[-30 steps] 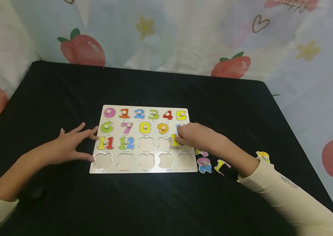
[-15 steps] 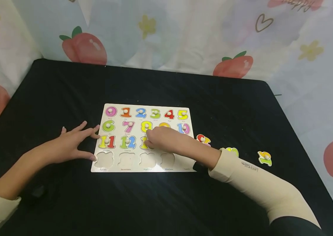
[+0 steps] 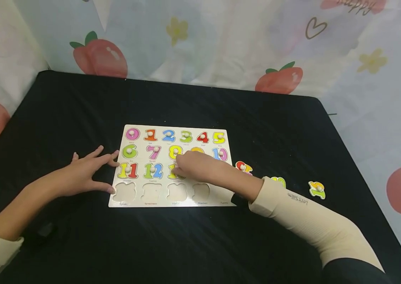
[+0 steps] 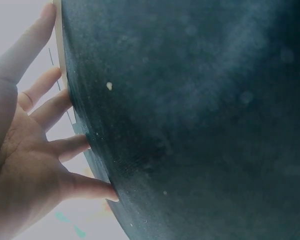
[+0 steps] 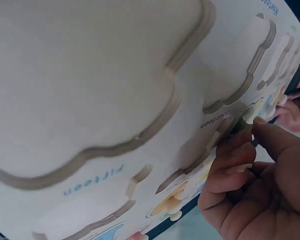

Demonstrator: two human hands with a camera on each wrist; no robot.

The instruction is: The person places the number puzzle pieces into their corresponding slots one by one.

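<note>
Pinching the yellow-green number piece (image 3: 174, 172) with my right hand (image 3: 200, 167), fingers curled round it, right over the third slot of the board's (image 3: 172, 165) third row, next to the 12 (image 3: 152, 170). Can't tell if it's fully seated. My left hand (image 3: 86, 171) lies flat with spread fingers, touching the board's left edge to brace it. Progress, I'd say just over halfway: 0 through 12 are in, while two slots beside my right hand and the whole bottom row (image 3: 124, 192) sit empty. Loose pieces (image 3: 317, 189) wait on the black counter (image 3: 186, 244) to the right, one (image 3: 243, 167) just beside the board.
</note>
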